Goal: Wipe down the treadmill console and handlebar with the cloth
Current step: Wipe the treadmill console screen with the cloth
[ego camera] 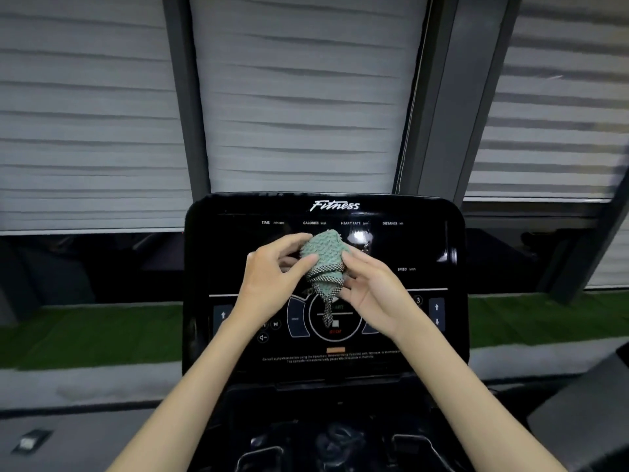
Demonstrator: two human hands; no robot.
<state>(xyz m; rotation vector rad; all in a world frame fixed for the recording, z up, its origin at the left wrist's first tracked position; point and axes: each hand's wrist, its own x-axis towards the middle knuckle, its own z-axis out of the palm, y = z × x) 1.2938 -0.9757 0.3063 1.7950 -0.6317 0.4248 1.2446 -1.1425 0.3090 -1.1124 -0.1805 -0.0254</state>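
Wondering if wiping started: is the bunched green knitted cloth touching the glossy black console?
Cannot tell. Head view: left hand and right hand hold the cloth before the console; depth unclear.

Both bare forearms reach forward and converge. The left hand (272, 279) curls its fingers and thumb round the bunched cloth (323, 257) — the right hand (372, 289), palm turned inward, pinches its other side with bent fingers.

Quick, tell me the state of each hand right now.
Left hand: holding the cloth, pinched between thumb and fingers.
Right hand: holding the same cloth, fingers curled on its right side.
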